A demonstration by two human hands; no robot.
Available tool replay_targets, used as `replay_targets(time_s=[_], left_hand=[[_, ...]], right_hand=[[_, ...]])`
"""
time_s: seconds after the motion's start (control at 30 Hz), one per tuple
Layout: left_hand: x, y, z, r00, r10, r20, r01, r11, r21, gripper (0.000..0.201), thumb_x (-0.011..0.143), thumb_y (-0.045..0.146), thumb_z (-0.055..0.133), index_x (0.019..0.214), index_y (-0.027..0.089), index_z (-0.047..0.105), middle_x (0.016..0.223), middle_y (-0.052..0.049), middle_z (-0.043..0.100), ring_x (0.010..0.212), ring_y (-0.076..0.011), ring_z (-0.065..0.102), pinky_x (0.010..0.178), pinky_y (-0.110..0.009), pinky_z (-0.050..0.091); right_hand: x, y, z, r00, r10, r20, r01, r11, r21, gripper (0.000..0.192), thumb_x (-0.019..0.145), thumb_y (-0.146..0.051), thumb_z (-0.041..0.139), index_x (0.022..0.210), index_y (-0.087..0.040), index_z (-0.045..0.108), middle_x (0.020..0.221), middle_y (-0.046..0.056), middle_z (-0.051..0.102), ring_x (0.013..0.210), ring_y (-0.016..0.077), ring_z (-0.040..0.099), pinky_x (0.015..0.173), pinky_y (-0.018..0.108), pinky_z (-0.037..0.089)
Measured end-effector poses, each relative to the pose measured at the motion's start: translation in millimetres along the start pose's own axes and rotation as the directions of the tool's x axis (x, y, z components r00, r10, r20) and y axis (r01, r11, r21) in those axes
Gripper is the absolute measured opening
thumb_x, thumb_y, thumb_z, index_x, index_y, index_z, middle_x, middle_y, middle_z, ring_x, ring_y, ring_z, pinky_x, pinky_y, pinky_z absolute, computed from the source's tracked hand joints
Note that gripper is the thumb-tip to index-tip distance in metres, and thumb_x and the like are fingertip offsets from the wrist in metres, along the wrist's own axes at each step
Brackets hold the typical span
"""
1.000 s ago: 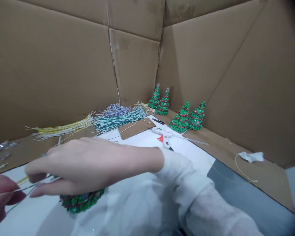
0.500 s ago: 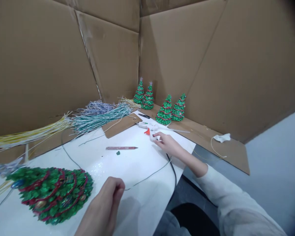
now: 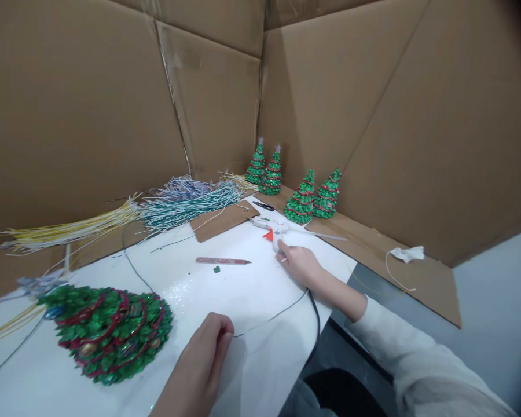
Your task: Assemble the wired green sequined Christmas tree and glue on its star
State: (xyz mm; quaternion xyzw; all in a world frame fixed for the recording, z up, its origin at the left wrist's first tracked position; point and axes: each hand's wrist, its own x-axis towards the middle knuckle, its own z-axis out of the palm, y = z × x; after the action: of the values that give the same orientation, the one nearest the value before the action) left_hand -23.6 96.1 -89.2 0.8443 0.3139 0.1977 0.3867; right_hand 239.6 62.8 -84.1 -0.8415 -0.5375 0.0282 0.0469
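1. Two hands are out: right hand (image 3: 298,263) reaches the glue gun (image 3: 274,227) at the table's (image 3: 252,295) far edge, fingers curling round its handle.
2. Left hand (image 3: 202,362) rests loosely closed and empty beside the lying tree (image 3: 108,333).

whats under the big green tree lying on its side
The big green tree lies on the white table. A dark wire runs toward its left end; whatever sits beneath the tree is covered.

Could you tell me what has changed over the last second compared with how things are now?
The right hand left the wire at the big lying tree and reached out to the glue gun, its fingers now on the handle. The left hand let go and rests loosely curled. The four small trees stayed put.
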Motion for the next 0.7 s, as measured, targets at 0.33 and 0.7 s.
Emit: replay_targets(time_s=[0.33, 0.7], left_hand=[[-2.4, -5.5, 1.2, 0.999, 0.037, 0.016, -0.038, 0.999, 0.033, 0.026, 0.093, 0.039, 0.029, 0.080, 0.024, 0.045, 0.073, 0.000, 0.052, 0.065, -0.0174, 0.049, 0.059, -0.029, 0.039], [-1.3, -11.6, -1.2, 0.985, 0.167, -0.039, -0.161, 0.979, 0.125, 0.019, 0.095, 0.029, 0.029, 0.083, 0.023, 0.042, 0.074, 0.000, 0.051, 0.064, -0.0153, 0.049, 0.058, -0.028, 0.040]], right_hand=[[5.0, 4.0, 8.4, 1.000, 0.012, -0.024, -0.013, 0.999, -0.050, 0.031, 0.091, -0.021, 0.036, 0.119, -0.018, 0.051, 0.099, 0.012, 0.070, 0.091, 0.0249, 0.065, 0.067, 0.028, 0.037], [-2.3, 4.9, -8.2, 0.987, 0.010, -0.162, 0.009, 0.993, 0.116, 0.026, 0.090, -0.030, 0.046, 0.111, -0.015, 0.050, 0.088, 0.009, 0.069, 0.079, 0.0192, 0.064, 0.066, 0.026, 0.039]])
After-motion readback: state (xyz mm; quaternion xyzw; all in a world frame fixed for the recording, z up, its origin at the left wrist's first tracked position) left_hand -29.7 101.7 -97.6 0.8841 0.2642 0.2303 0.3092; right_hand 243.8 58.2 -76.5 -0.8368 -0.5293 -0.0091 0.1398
